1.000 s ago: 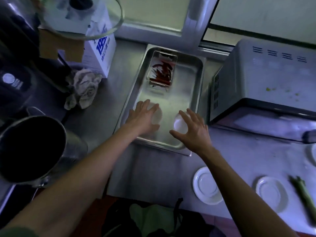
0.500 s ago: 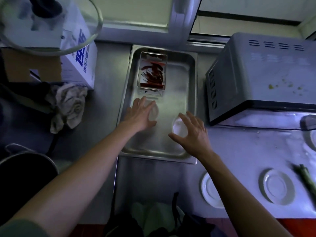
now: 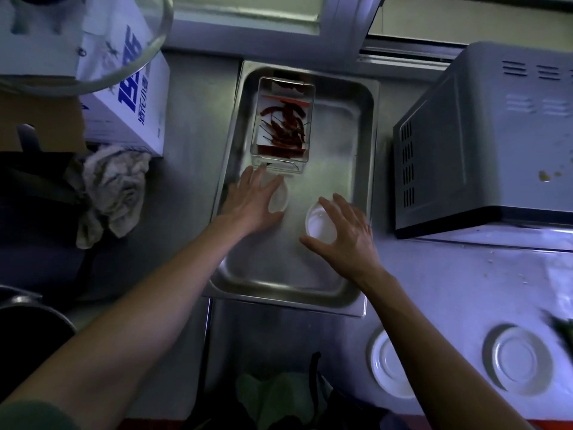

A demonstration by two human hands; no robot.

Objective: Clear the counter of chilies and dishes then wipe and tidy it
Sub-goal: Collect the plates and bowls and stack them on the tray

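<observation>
A steel tray (image 3: pixel 341 290) lies on the counter. At its far end stands a clear container of red chilies (image 3: pixel 283 125). My left hand (image 3: pixel 251 200) lies spread, fingers straight, over a small white dish (image 3: pixel 280 198) on the tray floor, fingertips close to the container. My right hand (image 3: pixel 347 240) curls thumb and fingers round the rim of a second small white dish (image 3: pixel 319 225), which also sits in the tray. Two white saucers (image 3: pixel 389 364) (image 3: pixel 521 358) rest on the counter at the near right.
A grey microwave (image 3: pixel 483 135) stands right of the tray. Left of it are a crumpled cloth (image 3: pixel 111 187), a white box (image 3: pixel 130 103) and a dark pot (image 3: pixel 28 336). A green vegetable (image 3: pixel 564 330) shows at the right edge.
My view has tipped to look more steeply down. My left hand has slid its dish a little farther into the tray, toward the chili container. My right hand keeps its place on its dish.
</observation>
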